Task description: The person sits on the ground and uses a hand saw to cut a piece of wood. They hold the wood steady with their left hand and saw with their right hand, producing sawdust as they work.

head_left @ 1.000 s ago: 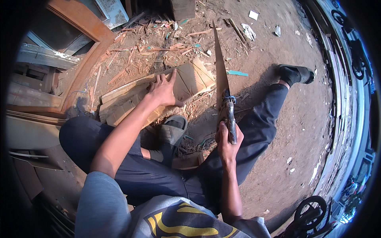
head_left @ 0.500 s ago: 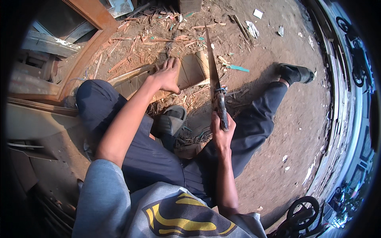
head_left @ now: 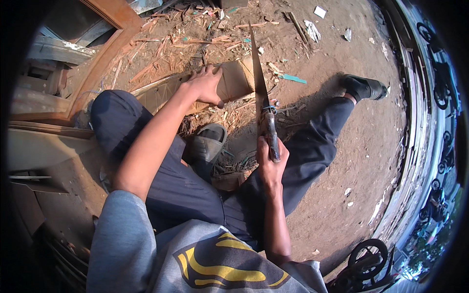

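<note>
A light brown wooden board (head_left: 236, 77), scored with lines, lies among splinters in front of me. My left hand (head_left: 201, 88) rests on it with fingers spread, the fingertips near its far edge and the thumb toward the near edge. My right hand (head_left: 270, 162) grips the worn handle of a handsaw (head_left: 261, 84), its long blade pointing away from me just at the board's right end, with some blue binding near the handle. Whether the blade touches the board I cannot tell.
An orange-brown wooden frame (head_left: 104, 57) leans at left, above wooden panels (head_left: 49, 146). My sandalled feet (head_left: 207, 145) rest on dirt strewn with splinters and scraps. Stacked planks (head_left: 396, 146) line the right side, with motorbikes (head_left: 435, 58) beyond and a black wheel (head_left: 367, 259) at lower right.
The board and my left hand have shifted upward in the picture. The saw and my right hand have moved slightly up and left. My left knee now appears higher, covering more of the board's left part.
</note>
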`<action>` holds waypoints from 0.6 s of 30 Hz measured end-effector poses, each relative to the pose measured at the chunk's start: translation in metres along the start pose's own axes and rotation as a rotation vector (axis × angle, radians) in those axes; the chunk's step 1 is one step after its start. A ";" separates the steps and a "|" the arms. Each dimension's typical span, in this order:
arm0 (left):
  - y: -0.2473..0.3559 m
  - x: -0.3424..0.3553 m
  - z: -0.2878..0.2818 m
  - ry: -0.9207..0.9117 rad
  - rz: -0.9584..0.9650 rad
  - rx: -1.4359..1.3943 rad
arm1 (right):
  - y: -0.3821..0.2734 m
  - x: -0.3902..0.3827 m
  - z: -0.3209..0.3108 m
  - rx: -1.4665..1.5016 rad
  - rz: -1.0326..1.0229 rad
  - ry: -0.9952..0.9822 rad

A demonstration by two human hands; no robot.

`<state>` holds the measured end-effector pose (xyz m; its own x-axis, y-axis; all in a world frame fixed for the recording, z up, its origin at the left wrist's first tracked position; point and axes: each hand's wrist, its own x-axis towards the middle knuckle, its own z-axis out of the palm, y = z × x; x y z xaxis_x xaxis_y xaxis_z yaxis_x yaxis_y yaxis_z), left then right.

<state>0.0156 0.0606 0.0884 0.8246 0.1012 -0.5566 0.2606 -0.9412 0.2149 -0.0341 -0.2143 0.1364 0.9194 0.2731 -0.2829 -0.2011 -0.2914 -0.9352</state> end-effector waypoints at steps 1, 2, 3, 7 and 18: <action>0.001 0.001 -0.002 -0.018 0.006 0.001 | -0.004 -0.001 0.000 -0.005 0.009 0.007; 0.002 0.001 -0.004 -0.042 -0.008 0.005 | -0.008 -0.001 0.000 -0.010 0.018 0.013; 0.003 0.001 -0.006 -0.067 -0.022 0.010 | -0.011 -0.003 0.000 -0.014 0.028 0.005; -0.004 0.005 -0.006 -0.114 -0.080 0.030 | -0.021 -0.014 -0.003 -0.032 0.067 -0.001; 0.002 0.012 0.032 0.209 0.083 0.141 | -0.046 -0.025 -0.003 -0.054 0.134 -0.048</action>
<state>0.0097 0.0499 0.0564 0.9300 0.0725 -0.3604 0.1275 -0.9831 0.1312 -0.0467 -0.2103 0.1868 0.8683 0.2715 -0.4151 -0.3010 -0.3767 -0.8761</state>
